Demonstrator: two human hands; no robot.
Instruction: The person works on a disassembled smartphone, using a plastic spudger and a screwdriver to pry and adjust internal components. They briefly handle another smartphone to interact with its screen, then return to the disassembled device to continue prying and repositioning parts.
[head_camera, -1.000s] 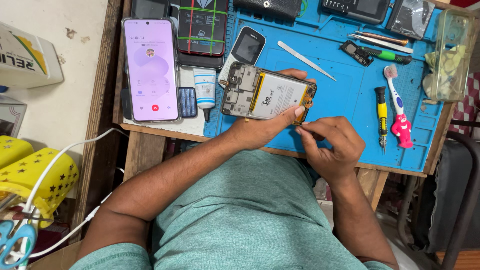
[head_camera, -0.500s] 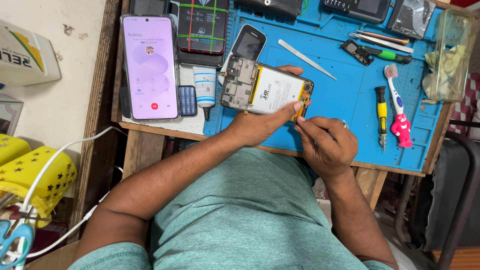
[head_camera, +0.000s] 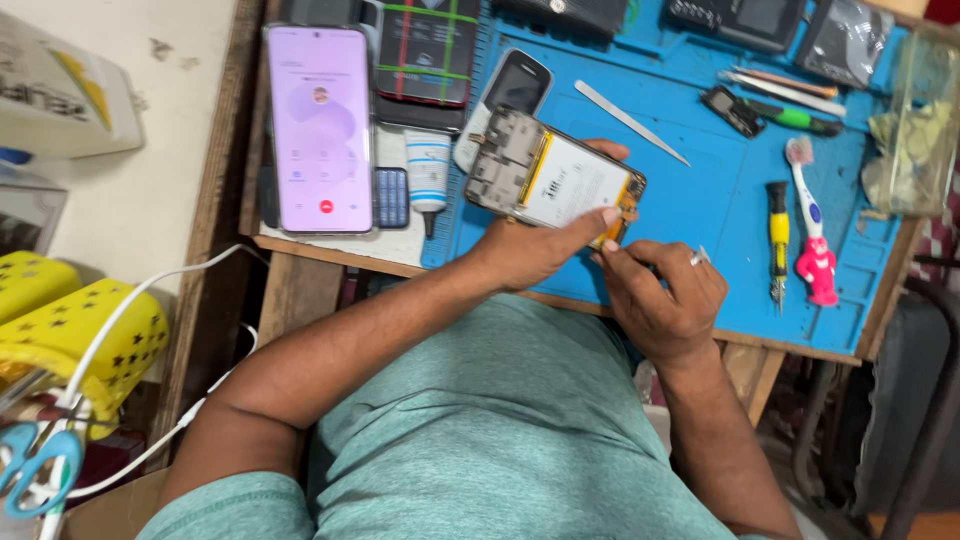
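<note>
My left hand (head_camera: 535, 248) grips an opened phone (head_camera: 553, 178) with its back cover off, showing a white battery and circuit board, tilted above the blue work mat (head_camera: 700, 200). The thumb lies across the battery's lower edge. My right hand (head_camera: 660, 295) is closed, fingertips pinched at the phone's lower right corner, where orange flex shows. A ring sits on one finger. Whether it holds a small tool I cannot tell.
A phone with a lit purple call screen (head_camera: 320, 128) lies at the left of the bench. Nearby are a glue tube (head_camera: 428, 172), a small keypad phone (head_camera: 510, 88), metal tweezers (head_camera: 630, 122), a yellow-handled screwdriver (head_camera: 778, 235) and a pink toothbrush (head_camera: 812, 225). White cables (head_camera: 150, 300) and scissors (head_camera: 35, 465) are at left.
Both hands and the opened phone have stayed together, shifting slightly. My right hand's fingertips remain at the phone's lower right corner.
</note>
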